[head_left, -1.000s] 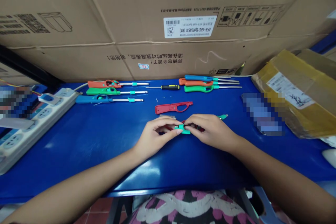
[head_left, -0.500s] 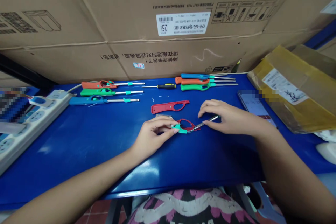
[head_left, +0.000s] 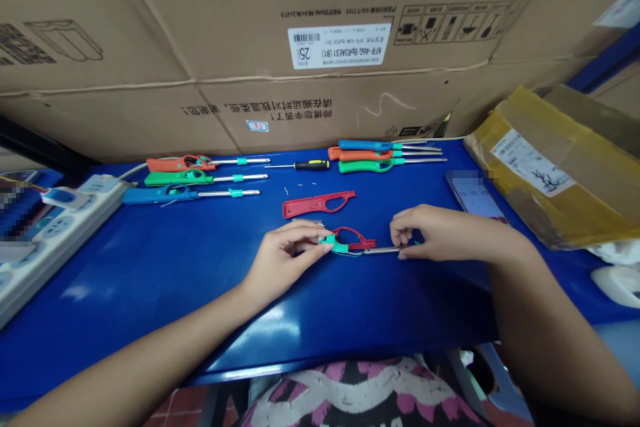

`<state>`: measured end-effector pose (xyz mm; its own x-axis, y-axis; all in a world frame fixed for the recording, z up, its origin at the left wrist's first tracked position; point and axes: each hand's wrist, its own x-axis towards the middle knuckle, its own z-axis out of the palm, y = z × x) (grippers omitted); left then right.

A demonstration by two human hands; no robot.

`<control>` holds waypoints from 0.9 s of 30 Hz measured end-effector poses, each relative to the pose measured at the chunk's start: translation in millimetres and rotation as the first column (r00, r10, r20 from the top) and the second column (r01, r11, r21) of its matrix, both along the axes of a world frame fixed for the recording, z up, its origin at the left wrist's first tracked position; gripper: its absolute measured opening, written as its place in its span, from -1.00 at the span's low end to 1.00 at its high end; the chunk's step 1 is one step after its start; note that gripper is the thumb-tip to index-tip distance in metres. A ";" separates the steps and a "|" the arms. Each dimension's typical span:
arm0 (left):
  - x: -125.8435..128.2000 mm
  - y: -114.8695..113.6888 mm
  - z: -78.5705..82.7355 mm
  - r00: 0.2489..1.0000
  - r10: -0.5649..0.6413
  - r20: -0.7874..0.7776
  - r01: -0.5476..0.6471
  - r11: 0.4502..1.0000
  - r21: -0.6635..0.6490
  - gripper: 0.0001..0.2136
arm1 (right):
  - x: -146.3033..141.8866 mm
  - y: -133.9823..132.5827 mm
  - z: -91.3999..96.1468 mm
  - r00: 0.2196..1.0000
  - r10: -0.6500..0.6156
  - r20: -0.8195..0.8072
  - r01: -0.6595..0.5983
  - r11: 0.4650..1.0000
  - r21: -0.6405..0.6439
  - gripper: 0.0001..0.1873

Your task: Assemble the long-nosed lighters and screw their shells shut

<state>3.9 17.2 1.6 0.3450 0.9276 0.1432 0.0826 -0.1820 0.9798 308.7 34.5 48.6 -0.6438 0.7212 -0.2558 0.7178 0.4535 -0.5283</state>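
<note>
My left hand (head_left: 283, 257) pinches a green plastic trigger (head_left: 339, 247) at the red lighter shell half (head_left: 369, 243), which has a loop-shaped opening. Thin wire runs from the trigger toward a metal lighter tube (head_left: 381, 251). The far end of that tube is between the fingers of my right hand (head_left: 433, 233), and it lies nearly level just right of the red shell. Another red shell half (head_left: 303, 207) rests on the table behind my left hand. A small metallic part shows just above my left fingers, mostly hidden.
Opened lighters, orange, green and blue (head_left: 160, 195), lie at back left. Three more (head_left: 367, 165) lie at back right, with a screwdriver (head_left: 313, 165) between. A power strip (head_left: 55, 230) edges the left; a phone (head_left: 473, 197) and taped carton (head_left: 540, 167) stand right.
The metal tube has swung from a slant down to nearly level, in line with the red shell. My right hand has lowered slightly, its fingers curling more. The view has shifted a little.
</note>
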 end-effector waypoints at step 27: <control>1.7 -1.3 1.0 0.993 0.028 -0.116 0.014 0.940 0.342 -0.90 | -78.1 -16.3 -19.6 0.815 -0.291 -0.501 0.188 0.951 -0.246 -0.74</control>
